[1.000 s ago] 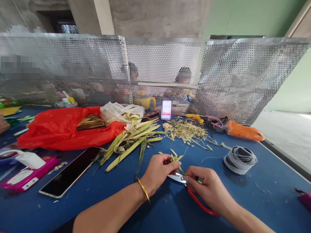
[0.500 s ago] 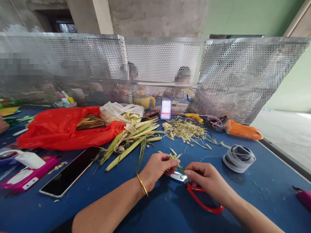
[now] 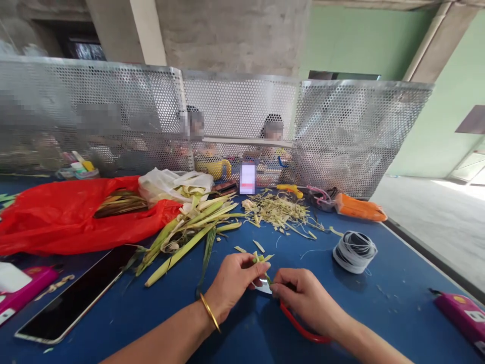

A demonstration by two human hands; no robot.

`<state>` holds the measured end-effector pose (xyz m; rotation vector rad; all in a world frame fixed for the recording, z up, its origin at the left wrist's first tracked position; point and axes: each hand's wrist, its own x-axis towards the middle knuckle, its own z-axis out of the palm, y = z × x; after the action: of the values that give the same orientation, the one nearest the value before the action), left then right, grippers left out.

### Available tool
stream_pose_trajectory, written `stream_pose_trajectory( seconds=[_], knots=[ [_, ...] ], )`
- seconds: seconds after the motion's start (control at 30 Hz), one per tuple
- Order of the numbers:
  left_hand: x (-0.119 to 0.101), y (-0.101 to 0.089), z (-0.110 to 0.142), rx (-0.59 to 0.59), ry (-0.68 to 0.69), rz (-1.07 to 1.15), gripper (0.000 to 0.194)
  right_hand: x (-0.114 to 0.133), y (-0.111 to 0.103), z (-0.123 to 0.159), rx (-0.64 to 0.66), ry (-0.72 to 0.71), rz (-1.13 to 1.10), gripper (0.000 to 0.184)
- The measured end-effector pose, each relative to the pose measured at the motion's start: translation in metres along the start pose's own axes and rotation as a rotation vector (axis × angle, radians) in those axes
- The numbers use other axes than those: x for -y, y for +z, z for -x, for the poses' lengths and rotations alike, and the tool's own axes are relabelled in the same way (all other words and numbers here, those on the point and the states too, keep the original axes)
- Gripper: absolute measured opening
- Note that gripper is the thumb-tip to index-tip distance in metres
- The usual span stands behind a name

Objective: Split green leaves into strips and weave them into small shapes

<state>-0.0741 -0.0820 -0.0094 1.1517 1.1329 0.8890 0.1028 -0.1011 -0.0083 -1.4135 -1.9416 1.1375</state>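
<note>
Between the thumb and fingers of my left hand [image 3: 235, 279] is a small folded piece of green leaf [image 3: 260, 259]. A thin green end runs from it to my right hand [image 3: 303, 293], whose thumb and forefinger pinch it. Scissors with a red handle [image 3: 301, 327] sit under my right hand, seemingly kept in its curled fingers. Their silver blades point left beneath the leaf, partly hidden by my left fingers. A gold bangle [image 3: 209, 312] circles my left wrist. Two small leaf cuttings [image 3: 258, 246] lie on the blue table just beyond my hands.
Long green husk leaves [image 3: 182, 255] lie left, beside a red plastic bag [image 3: 76, 222]. Behind are a trimmings pile [image 3: 282, 210], a lit phone [image 3: 247, 178] and a perforated metal screen [image 3: 240, 106]. A wire coil [image 3: 355, 253] sits right; a dark-screened phone [image 3: 76, 298] lies left.
The view has turned right and tipped up slightly. Both hands keep their pinch on the leaf piece. Less of the scissors' handle and blades shows under my right hand.
</note>
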Motion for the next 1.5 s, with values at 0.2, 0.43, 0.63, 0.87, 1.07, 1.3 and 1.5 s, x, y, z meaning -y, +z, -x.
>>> stream_pose_trajectory(
  seconds=[0.2, 0.43, 0.63, 0.87, 1.07, 1.3, 1.5],
  knots=[
    [-0.008, -0.013, -0.007, -0.267, 0.007, 0.086, 0.054, -0.007, -0.016, -0.013, 0.182, 0.175, -0.309, 0.028],
    [-0.006, -0.018, -0.014, -0.312, 0.018, 0.135, 0.042, -0.011, -0.046, -0.043, -0.339, 0.022, -0.359, 0.058],
    [-0.009, -0.021, -0.015, -0.318, 0.044, 0.103, 0.028, -0.013, -0.042, -0.002, 0.052, -0.054, 0.547, 0.022],
    [-0.003, -0.023, -0.022, -0.183, 0.091, -0.175, 0.014, -0.021, -0.031, 0.012, 0.118, -0.158, 0.856, 0.06],
    [-0.019, -0.065, -0.028, -0.437, 0.272, -1.002, 0.018, -0.024, -0.032, 0.005, 0.091, -0.174, 0.849, 0.06],
    [-0.034, -0.125, -0.035, -0.74, 0.144, -1.222, 0.026, -0.025, -0.046, -0.01, -0.071, -0.052, 0.785, 0.058],
    [-0.022, -0.121, -0.048, -0.712, 0.25, -1.222, 0.019, -0.032, -0.044, -0.015, -0.079, -0.045, 0.751, 0.045]
  ],
)
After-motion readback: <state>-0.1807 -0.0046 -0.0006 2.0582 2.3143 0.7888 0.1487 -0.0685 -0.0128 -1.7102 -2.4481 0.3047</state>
